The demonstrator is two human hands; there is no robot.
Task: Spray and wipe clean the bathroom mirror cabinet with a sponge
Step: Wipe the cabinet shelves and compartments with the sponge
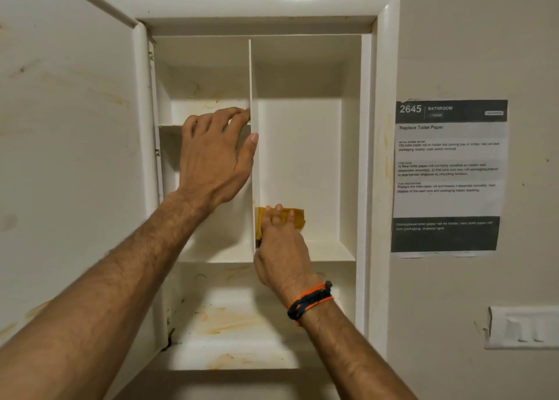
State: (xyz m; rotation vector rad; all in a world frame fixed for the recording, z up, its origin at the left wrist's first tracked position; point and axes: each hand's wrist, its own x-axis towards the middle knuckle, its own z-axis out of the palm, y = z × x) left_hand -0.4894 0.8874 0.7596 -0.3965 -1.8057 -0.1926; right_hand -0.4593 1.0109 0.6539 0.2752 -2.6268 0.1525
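White cabinet (pixel 367 157) shelves, orange-stained bottom shelf (pixel 230 324); yellow sponge (pixel 295 218) low in the right compartment.
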